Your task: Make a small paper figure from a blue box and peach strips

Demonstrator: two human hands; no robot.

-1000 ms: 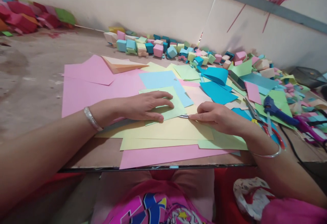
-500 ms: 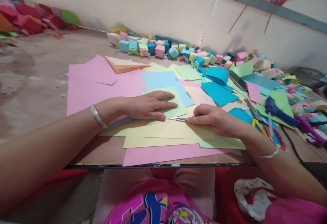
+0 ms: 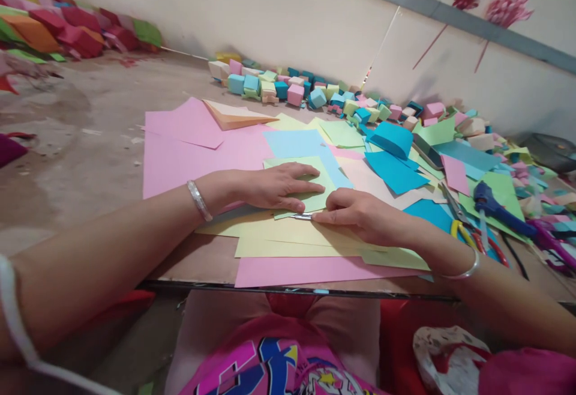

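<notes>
My left hand (image 3: 288,186) lies flat with fingers spread on a pale green sheet of folded paper (image 3: 320,170), pressing it onto the stack. In my right hand (image 3: 355,214), closed around its handle, is a slim silver craft knife (image 3: 302,217). Its tip is at the lower edge of the green paper, close to my left thumb; most of the handle is hidden in my fingers. Beneath both hands lie pale yellow sheets (image 3: 270,233) and a pink sheet (image 3: 288,270).
Scissors (image 3: 458,215) with yellow and red handles and a blue glue gun (image 3: 499,209) lie at right. Blue paper pieces (image 3: 396,173) and a phone (image 3: 427,152) are farther back. Small paper boxes (image 3: 296,95) line the wall. A white cord (image 3: 27,347) crosses the lower left.
My right hand has slid the craft knife left along the green paper's lower edge. My left hand stays pressed on the paper. The view has shifted, and a white cord now shows at lower left.
</notes>
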